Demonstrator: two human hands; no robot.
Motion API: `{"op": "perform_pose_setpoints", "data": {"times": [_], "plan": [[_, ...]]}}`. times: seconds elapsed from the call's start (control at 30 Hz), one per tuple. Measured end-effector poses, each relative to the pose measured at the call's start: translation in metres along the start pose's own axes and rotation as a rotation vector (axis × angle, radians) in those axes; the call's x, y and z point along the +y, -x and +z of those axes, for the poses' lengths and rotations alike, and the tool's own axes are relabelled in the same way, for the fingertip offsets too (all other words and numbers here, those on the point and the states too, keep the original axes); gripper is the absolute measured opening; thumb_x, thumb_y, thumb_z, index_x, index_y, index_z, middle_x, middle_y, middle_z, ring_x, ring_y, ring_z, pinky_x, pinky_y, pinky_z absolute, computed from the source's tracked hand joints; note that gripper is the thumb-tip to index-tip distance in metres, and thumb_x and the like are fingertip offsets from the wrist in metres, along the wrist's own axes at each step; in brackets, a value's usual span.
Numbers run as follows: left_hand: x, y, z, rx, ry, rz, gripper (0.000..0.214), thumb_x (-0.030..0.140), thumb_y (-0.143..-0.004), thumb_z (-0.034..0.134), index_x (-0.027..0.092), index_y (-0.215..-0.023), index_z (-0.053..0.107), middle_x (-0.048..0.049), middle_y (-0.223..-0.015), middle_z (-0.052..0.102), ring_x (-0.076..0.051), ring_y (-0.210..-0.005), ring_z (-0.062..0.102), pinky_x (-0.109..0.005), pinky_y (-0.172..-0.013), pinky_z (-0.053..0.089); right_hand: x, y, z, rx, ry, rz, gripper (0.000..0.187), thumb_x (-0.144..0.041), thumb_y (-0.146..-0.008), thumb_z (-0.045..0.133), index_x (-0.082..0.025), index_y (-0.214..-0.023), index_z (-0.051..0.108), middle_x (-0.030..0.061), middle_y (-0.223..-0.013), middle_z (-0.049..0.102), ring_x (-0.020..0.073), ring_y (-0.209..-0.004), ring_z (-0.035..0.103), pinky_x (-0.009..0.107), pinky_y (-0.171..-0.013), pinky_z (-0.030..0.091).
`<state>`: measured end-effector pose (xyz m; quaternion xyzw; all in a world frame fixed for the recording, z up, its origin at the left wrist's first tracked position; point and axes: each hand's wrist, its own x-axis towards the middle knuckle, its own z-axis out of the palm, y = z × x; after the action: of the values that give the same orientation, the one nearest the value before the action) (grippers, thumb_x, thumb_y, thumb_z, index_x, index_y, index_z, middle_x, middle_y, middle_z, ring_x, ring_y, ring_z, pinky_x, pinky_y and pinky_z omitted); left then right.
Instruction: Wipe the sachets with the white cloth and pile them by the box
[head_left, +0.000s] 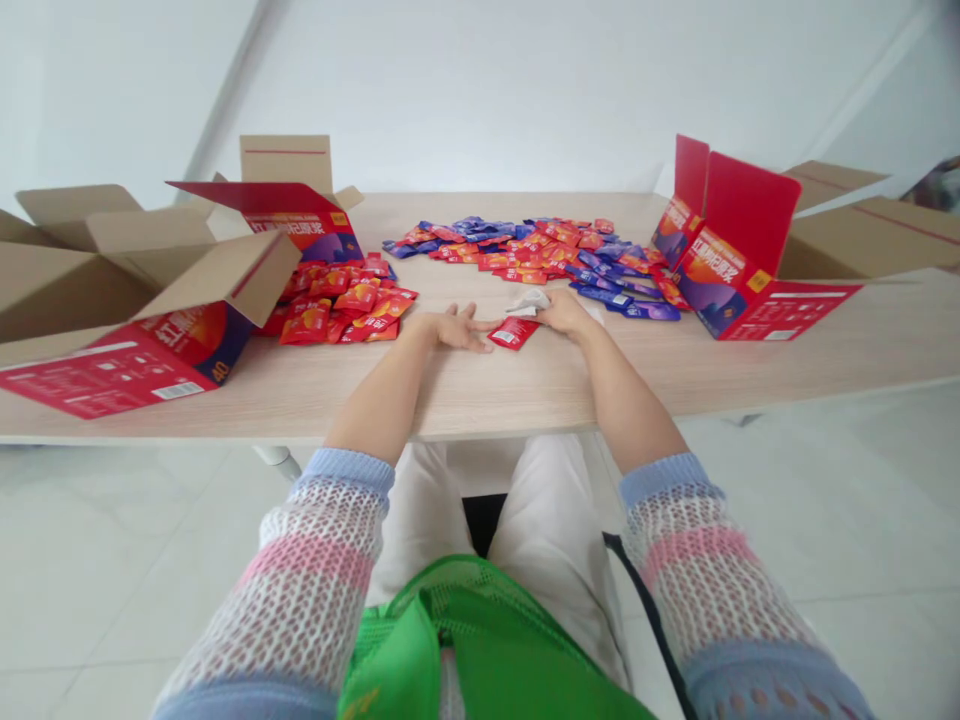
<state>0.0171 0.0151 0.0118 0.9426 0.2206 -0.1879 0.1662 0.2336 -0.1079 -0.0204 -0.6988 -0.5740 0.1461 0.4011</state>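
Observation:
A single red sachet (514, 333) lies on the table in front of me, between my two hands. My left hand (457, 329) rests flat beside it with fingers spread, their tips close to its left edge. In my right hand (561, 312) is a crumpled white tissue (531, 301), pinched in the fingers just above the sachet's upper right side. A pile of red sachets (345, 305) lies to the left of my left hand. Beyond both hands spreads a mixed heap of red sachets (544, 250) and purple sachets (600, 275).
Open cartons stand on both sides: a large one (187, 345) at the near left, another red one (300, 215) behind it, and a red and purple one (731, 270) at the right. The pale wooden table (510, 400) ends just before my lap. A white wall rises behind.

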Motion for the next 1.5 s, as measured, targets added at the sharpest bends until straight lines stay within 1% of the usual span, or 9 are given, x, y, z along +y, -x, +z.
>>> {"op": "perform_pose_setpoints", "data": {"times": [0.13, 0.4, 0.53, 0.7, 0.83, 0.97, 1.1, 1.3, 1.5], "plan": [[0.001, -0.003, 0.000, -0.015, 0.002, -0.010, 0.099, 0.080, -0.061, 0.054, 0.042, -0.146, 0.021, 0.0033, -0.152, -0.020, -0.045, -0.134, -0.016, -0.059, -0.107, -0.001, -0.012, 0.005, 0.012, -0.247, -0.203, -0.150, 0.033, -0.037, -0.057, 0.075, -0.013, -0.080, 0.071, 0.0008, -0.076, 0.068, 0.0166, -0.071, 0.058, 0.027, -0.068, 0.045], [-0.001, -0.006, 0.001, -0.012, 0.015, -0.036, 0.095, 0.074, -0.058, 0.060, 0.044, -0.143, 0.030, 0.0088, -0.153, -0.018, -0.044, -0.135, -0.016, -0.059, -0.107, 0.000, -0.027, 0.014, 0.008, -0.523, -0.244, -0.163, 0.039, -0.040, -0.057, 0.076, -0.016, -0.087, 0.072, 0.0016, -0.083, 0.069, 0.0169, -0.077, 0.060, 0.030, -0.076, 0.046], [-0.002, -0.004, 0.000, -0.017, 0.033, -0.019, 0.097, 0.072, -0.057, 0.063, 0.045, -0.143, 0.027, 0.0077, -0.152, -0.019, -0.043, -0.135, -0.016, -0.060, -0.107, -0.001, -0.024, 0.012, 0.009, -0.485, -0.189, -0.093, 0.041, -0.040, -0.056, 0.076, -0.016, -0.089, 0.073, 0.0016, -0.084, 0.069, 0.0176, -0.079, 0.060, 0.029, -0.076, 0.047], [0.001, 0.001, -0.005, -0.027, 0.033, -0.004, 0.103, 0.075, -0.056, 0.062, 0.047, -0.144, 0.018, 0.0075, -0.153, -0.016, -0.042, -0.136, -0.013, -0.059, -0.107, 0.000, -0.014, 0.007, 0.011, -0.037, 0.181, 0.107, 0.029, -0.037, -0.069, 0.067, -0.016, -0.088, 0.074, 0.0039, -0.079, 0.069, 0.0218, -0.078, 0.062, 0.030, -0.071, 0.046], [0.002, 0.002, -0.007, -0.037, 0.030, 0.006, 0.105, 0.077, -0.055, 0.061, 0.049, -0.144, 0.013, 0.0078, -0.154, -0.013, -0.042, -0.137, -0.013, -0.061, -0.106, 0.001, -0.014, 0.009, 0.009, 0.081, 0.446, 0.199, 0.032, -0.039, -0.076, 0.061, -0.024, -0.102, 0.071, 0.0077, -0.096, 0.071, 0.0256, -0.091, 0.062, 0.033, -0.075, 0.046], [0.002, 0.000, -0.005, -0.033, 0.011, -0.005, 0.104, 0.076, -0.057, 0.061, 0.049, -0.144, 0.012, 0.0071, -0.154, -0.015, -0.043, -0.136, -0.012, -0.062, -0.105, 0.001, -0.015, 0.010, 0.006, 0.049, 0.494, 0.194, 0.033, -0.041, -0.078, 0.059, -0.026, -0.106, 0.069, 0.0083, -0.102, 0.070, 0.0258, -0.093, 0.062, 0.034, -0.078, 0.045], [0.003, -0.001, -0.004, -0.036, -0.009, -0.019, 0.102, 0.076, -0.058, 0.060, 0.049, -0.144, 0.013, 0.0064, -0.153, -0.017, -0.043, -0.136, -0.012, -0.063, -0.105, 0.001, -0.014, 0.007, 0.003, -0.054, 0.437, 0.052, 0.027, -0.030, -0.075, 0.061, -0.022, -0.098, 0.071, 0.0061, -0.093, 0.071, 0.0223, -0.087, 0.063, 0.028, -0.075, 0.044], [0.002, -0.002, -0.003, -0.030, -0.011, -0.030, 0.096, 0.074, -0.058, 0.062, 0.047, -0.143, 0.027, 0.0071, -0.153, -0.017, -0.044, -0.136, -0.014, -0.062, -0.106, 0.001, -0.024, 0.010, 0.008, -0.296, 0.160, -0.224, 0.018, -0.026, -0.067, 0.062, -0.016, -0.079, 0.071, -0.0009, -0.071, 0.065, 0.0161, -0.069, 0.058, 0.023, -0.064, 0.041], [0.000, -0.002, -0.001, 0.008, 0.019, -0.018, 0.092, 0.069, -0.060, 0.064, 0.043, -0.142, 0.032, 0.0065, -0.153, -0.016, -0.043, -0.136, -0.011, -0.055, -0.109, 0.005, -0.032, 0.014, 0.009, -0.471, -0.049, -0.239, 0.023, -0.033, -0.063, 0.068, -0.015, -0.076, 0.068, 0.0000, -0.075, 0.064, 0.0153, -0.070, 0.056, 0.024, -0.066, 0.042]]}}
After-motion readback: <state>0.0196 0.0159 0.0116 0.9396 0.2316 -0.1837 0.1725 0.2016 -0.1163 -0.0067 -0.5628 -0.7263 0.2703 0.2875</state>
